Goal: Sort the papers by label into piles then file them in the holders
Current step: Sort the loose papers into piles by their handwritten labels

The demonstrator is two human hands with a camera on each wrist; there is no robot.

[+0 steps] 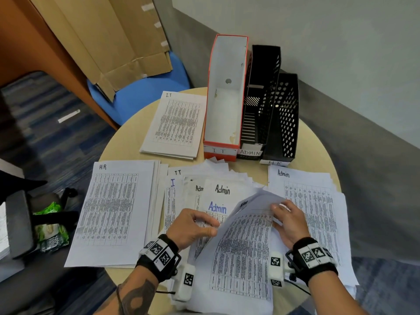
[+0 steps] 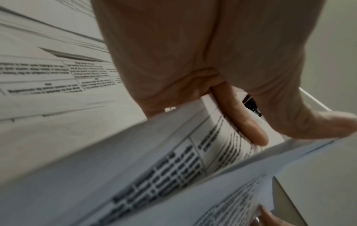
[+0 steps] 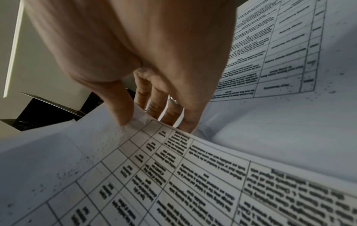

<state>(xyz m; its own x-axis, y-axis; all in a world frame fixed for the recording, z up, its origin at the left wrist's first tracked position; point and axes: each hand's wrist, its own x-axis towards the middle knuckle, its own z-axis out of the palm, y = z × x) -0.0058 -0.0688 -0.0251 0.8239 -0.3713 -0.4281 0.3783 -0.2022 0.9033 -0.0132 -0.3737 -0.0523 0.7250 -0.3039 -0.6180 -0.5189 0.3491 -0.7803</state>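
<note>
In the head view a printed sheet (image 1: 245, 246) is lifted and curled above the mixed stack of papers (image 1: 218, 194) at the table's front. My right hand (image 1: 288, 221) pinches its upper right edge, thumb on the printed face (image 3: 173, 175) and fingers behind, as the right wrist view of this hand (image 3: 154, 122) shows. My left hand (image 1: 193, 226) rests on the mixed stack and pinches the sheet's left edge (image 2: 173, 160); the left wrist view of this hand (image 2: 289, 130) shows the thumb on top. The sheet's bent label is hard to read.
An IT pile (image 1: 175, 123) lies at the back left, an HR pile (image 1: 113, 210) at the left, an Admin pile (image 1: 313, 201) at the right. Holders stand behind: orange IT (image 1: 225, 92), black ADMIN (image 1: 256, 114), black HR (image 1: 284, 119). A blue chair (image 1: 141, 96) lies beyond the round table (image 1: 127, 142).
</note>
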